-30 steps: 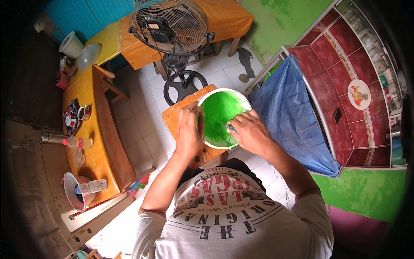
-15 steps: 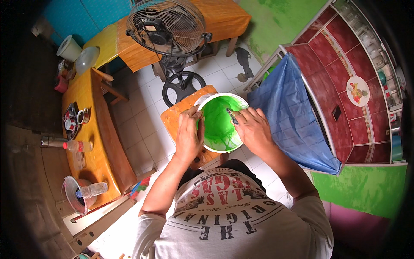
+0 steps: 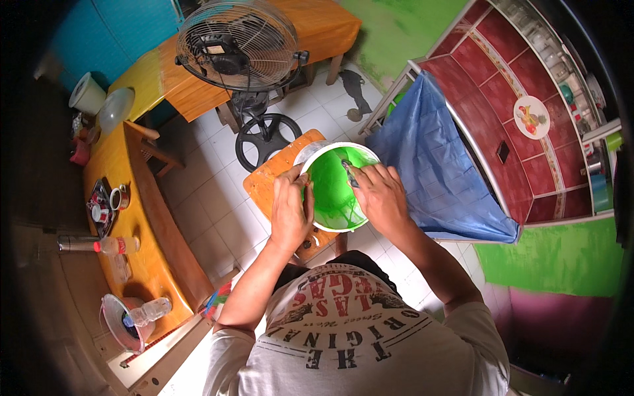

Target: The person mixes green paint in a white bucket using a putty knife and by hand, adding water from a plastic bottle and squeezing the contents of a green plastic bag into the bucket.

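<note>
A white bucket point(image 3: 354, 226) with bright green paint point(image 3: 328, 181) inside stands on an orange wooden stool point(image 3: 264, 183) in front of me. Its inner wall is smeared with green, with pale streaks on the near side. My left hand point(image 3: 289, 210) is closed over the left rim, thumb toward the inside. Between the fingers of my right hand point(image 3: 383, 198) is a slim, dark-handled tool point(image 3: 351, 175), held over the right part of the opening. Its far end points into the bucket; I cannot make out its exact kind.
Beyond the stool stands a black fan point(image 3: 238, 49) on a round base. An orange-covered table point(image 3: 148, 231) along the left bears bottles, cups and a clear bucket point(image 3: 119, 320). To the right, a blue sheet point(image 3: 429, 165) hangs from a red-tiled counter point(image 3: 489, 125).
The view has shifted slightly, so the room's things sit a little farther left. My right hand and the tool have moved slightly within the bucket's opening; the left keeps its grip.
</note>
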Tool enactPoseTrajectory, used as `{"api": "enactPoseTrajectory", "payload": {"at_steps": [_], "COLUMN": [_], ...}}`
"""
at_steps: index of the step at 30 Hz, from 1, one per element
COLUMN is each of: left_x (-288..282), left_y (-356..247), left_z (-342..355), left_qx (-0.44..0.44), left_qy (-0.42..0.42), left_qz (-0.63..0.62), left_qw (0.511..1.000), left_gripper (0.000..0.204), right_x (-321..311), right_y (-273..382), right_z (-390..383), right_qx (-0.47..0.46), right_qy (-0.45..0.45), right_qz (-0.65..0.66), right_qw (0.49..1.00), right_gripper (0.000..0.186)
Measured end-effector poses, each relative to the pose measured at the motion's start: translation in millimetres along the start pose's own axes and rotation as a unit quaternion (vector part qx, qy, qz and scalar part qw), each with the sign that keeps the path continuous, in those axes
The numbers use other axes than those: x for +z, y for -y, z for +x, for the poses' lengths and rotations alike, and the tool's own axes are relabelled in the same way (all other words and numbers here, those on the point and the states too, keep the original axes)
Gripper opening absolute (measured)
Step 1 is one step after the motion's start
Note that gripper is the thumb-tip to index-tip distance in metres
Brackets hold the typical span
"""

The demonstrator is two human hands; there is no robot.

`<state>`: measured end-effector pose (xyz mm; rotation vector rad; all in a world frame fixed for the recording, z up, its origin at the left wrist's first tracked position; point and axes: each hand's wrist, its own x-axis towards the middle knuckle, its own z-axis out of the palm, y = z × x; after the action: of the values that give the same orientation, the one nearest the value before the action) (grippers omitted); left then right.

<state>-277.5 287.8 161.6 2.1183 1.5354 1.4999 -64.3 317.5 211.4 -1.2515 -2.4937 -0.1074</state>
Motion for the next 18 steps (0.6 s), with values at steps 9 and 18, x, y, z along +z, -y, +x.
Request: {"api": "enactPoseTrajectory", "payload": {"at_steps": [9,18], "left_x": [2.1,4.6], "left_y": [10.2,-9.4], "left_z": [0.3,2.3], "left_qx": [-0.004,0.023], "left_qy": [0.008,0.019], "left_qz": [-0.016,0.024], "left_qw": [1.000,0.999], "left_gripper": [0.034,0.038], "right_x": [6.6,-2.3], "right_y": [25.1,-8.7], "right_z": [-18.7,-5.7], "right_qx": [-0.054,-0.039], "right_qy": [0.083,-0.021], "right_qz": [0.007,-0.024], "right_qw": [0.995,0.999], "right_gripper": [0.045,0.033]}}
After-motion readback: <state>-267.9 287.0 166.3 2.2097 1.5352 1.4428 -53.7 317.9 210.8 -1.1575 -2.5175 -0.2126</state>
